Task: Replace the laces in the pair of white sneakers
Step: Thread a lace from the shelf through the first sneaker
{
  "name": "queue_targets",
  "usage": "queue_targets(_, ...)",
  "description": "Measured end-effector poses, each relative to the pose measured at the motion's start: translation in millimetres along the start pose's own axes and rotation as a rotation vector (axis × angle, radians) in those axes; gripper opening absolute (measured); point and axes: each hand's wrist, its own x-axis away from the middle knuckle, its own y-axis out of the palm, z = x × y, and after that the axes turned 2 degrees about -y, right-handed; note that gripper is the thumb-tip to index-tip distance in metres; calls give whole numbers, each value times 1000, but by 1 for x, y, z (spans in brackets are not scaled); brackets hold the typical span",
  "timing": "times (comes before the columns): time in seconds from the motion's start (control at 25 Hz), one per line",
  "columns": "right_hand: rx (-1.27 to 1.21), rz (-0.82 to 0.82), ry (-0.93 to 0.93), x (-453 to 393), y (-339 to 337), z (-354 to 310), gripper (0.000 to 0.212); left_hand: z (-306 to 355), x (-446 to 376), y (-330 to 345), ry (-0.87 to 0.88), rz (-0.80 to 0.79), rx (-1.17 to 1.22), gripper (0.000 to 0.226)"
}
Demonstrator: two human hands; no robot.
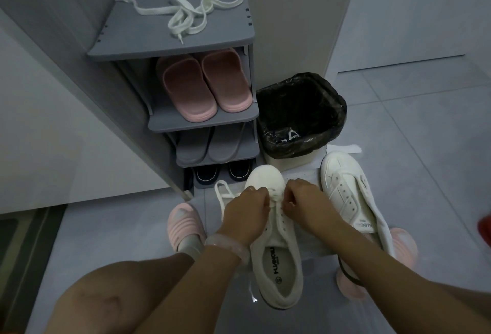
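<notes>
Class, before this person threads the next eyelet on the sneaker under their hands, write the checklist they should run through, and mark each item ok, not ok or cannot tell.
1. Lace in hand: left hand and right hand both pinch the lace near the toe: ok.
2. Near sneaker flat on the floor, toe pointing away: ok.
3. Both lace ends even: one loop shows left of the toe, the rest is hidden: cannot tell.
4. Next eyelets free: open holes show below the hands: ok.
5. Second sneaker laced: eyelets bare: not ok.
6. Spare laces within reach on the rack top: cannot tell.
</notes>
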Motion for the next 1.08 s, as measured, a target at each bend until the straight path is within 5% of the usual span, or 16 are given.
queue_targets(0.2, -393, -34, 140, -4, -1, 6, 5, -8, -3, 3, -144, -39, 133, 21)
queue_targets(0.36, -261, -28, 72, -4, 7, 2, 9, -12, -5, 6, -114, -111, 16, 24)
queue_targets(0.48, -303, 192, 31, -6, 6, -4, 17, -11, -4, 6, -98, -118, -6, 24)
queue_targets(0.6, 22, 186, -123, -5, -1, -3, 4, -11, -4, 6, -99, -136, -23, 24)
queue_targets(0.68, 299, 183, -199, -5, -4, 4, 21, -11, -4, 5, -112, -142, -15, 23)
queue_targets(0.8, 381, 130, -134, -1, -6, 14, 33, -10, -5, 5, -125, -136, -7, 22)
queue_targets(1.08, -109, -114, -54, -1, 2, 11, 74, -12, -9, -6, -96, -88, 86, 22)
